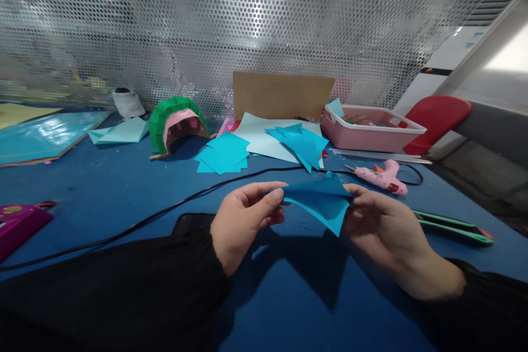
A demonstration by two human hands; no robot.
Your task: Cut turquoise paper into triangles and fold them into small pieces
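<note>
A folded piece of blue paper is held up above the table between both hands. My left hand pinches its left corner between thumb and fingers. At the other end, my right hand grips the right edge, its fingertips partly behind the paper. Beyond them lie a stack of flat blue paper squares and a heap of folded blue paper pieces, the latter resting partly on pale sheets.
A pink glue gun with a black cord and a green utility knife lie right. Behind are a pink basket, cardboard and a green paper arch. A dark phone-like object is near my left sleeve; a purple box sits left.
</note>
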